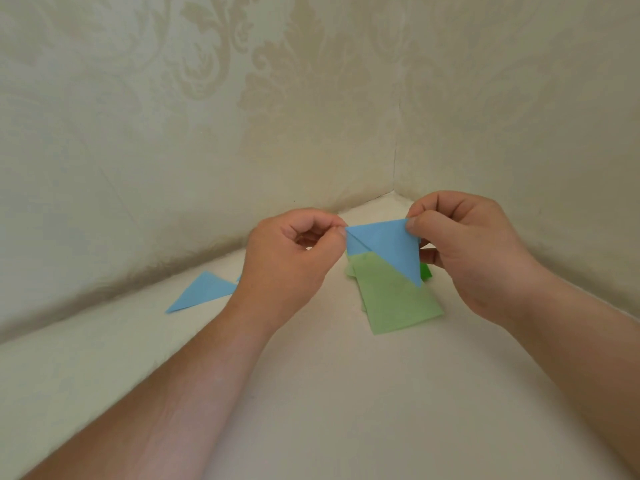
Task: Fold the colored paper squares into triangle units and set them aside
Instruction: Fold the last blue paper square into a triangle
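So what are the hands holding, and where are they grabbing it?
A folded blue paper triangle, held up over the light green paper. The left hand pinches its left corner, the right hand its top right corner.

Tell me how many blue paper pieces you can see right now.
2, possibly more. One blue triangle is pinched between the left hand and right hand. Another blue triangle lies on the surface at left; a blue sliver beside the left hand may be a further piece.
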`<state>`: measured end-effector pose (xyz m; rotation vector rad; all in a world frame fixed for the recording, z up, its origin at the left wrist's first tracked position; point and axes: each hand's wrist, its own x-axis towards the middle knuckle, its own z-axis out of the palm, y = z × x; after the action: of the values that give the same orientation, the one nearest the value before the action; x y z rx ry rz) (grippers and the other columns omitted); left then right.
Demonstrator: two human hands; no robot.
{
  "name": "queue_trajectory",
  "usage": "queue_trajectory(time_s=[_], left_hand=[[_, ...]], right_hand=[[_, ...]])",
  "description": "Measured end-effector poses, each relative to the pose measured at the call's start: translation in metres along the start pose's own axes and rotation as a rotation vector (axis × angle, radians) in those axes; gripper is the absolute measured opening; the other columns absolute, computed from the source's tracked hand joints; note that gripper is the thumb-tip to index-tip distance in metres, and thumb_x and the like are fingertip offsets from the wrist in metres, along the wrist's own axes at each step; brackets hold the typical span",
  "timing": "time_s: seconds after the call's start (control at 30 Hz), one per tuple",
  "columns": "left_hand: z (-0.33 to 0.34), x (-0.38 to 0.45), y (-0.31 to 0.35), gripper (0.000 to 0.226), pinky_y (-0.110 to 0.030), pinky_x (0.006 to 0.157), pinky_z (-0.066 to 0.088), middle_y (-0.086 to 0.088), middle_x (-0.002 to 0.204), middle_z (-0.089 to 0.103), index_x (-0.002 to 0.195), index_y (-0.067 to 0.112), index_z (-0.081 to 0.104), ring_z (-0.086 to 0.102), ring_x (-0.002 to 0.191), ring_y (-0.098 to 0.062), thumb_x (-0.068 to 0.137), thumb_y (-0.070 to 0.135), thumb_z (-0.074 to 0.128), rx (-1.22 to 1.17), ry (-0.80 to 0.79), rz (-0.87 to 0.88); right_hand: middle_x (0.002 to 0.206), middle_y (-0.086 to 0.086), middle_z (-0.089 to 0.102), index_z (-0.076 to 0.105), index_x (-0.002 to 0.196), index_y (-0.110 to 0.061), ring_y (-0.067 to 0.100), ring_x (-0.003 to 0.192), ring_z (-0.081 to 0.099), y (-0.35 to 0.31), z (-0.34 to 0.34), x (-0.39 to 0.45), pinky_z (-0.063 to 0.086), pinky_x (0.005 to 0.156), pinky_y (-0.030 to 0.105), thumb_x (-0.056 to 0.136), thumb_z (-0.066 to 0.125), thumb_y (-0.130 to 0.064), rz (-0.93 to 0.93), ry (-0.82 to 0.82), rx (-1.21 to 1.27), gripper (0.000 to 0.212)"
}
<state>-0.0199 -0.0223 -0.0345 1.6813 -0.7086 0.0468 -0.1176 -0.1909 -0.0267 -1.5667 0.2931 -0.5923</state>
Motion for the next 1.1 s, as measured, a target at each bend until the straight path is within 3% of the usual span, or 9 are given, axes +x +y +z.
queue_trajectory(time_s=[0.2, 0.33, 0.53, 0.8, 1.1], left_hand=[[-0.0007, 0.0013, 0.0008, 0.027, -0.013, 0.053, 0.039, 0.018, 0.056, 0.06, 0.07, 0.022, 0.073, 0.049, 0.051, 0.001, 0.088, 0.003, 0.066, 0.009, 0.023, -0.061], [0.0002, 0.0019, -0.0025, 0.025, -0.023, 0.066, 0.046, 0.01, 0.069, 0.064, 0.073, 0.022, 0.071, 0.055, 0.067, -0.007, 0.094, 0.013, 0.064, -0.007, -0.008, -0.092], [0.0019, 0.0018, -0.0019, 0.015, -0.038, 0.087, 0.057, 0.0, 0.087, 0.075, 0.098, 0.012, 0.077, 0.065, 0.076, -0.013, 0.1, 0.015, 0.063, -0.168, -0.073, -0.187], [0.0023, 0.0042, -0.004, 0.019, -0.037, 0.086, 0.058, -0.004, 0.083, 0.076, 0.084, 0.013, 0.078, 0.065, 0.072, -0.016, 0.097, 0.009, 0.065, -0.256, -0.04, -0.265], [0.0026, 0.0048, -0.0042, 0.019, -0.03, 0.08, 0.058, -0.006, 0.086, 0.077, 0.086, 0.013, 0.079, 0.066, 0.072, -0.015, 0.098, 0.011, 0.065, -0.354, -0.052, -0.329]], right_hand=[[0.071, 0.004, 0.059, 0.066, 0.064, -0.018, 0.02, 0.072, 0.053, 0.0036, -0.0003, -0.0009, 0.047, 0.073, 0.042, 0.09, 0.061, 0.002, -0.001, -0.027, -0.028, 0.033], [0.072, 0.003, 0.062, 0.067, 0.067, -0.017, 0.017, 0.068, 0.055, 0.0019, -0.0012, -0.0003, 0.048, 0.071, 0.038, 0.092, 0.06, -0.001, 0.064, -0.013, 0.028, 0.029], [0.079, 0.002, 0.07, 0.072, 0.081, -0.015, 0.018, 0.065, 0.06, -0.0003, -0.0037, -0.0002, 0.05, 0.067, 0.033, 0.097, 0.061, -0.01, 0.209, -0.092, 0.101, 0.019], [0.084, 0.004, 0.07, 0.077, 0.08, -0.017, 0.023, 0.067, 0.059, -0.0026, -0.0045, -0.0013, 0.049, 0.067, 0.034, 0.098, 0.062, -0.017, 0.236, -0.124, 0.094, 0.024], [0.087, 0.003, 0.071, 0.079, 0.084, -0.02, 0.023, 0.069, 0.059, -0.0031, -0.0055, -0.0011, 0.048, 0.07, 0.035, 0.1, 0.06, -0.029, 0.245, -0.162, 0.095, 0.027]])
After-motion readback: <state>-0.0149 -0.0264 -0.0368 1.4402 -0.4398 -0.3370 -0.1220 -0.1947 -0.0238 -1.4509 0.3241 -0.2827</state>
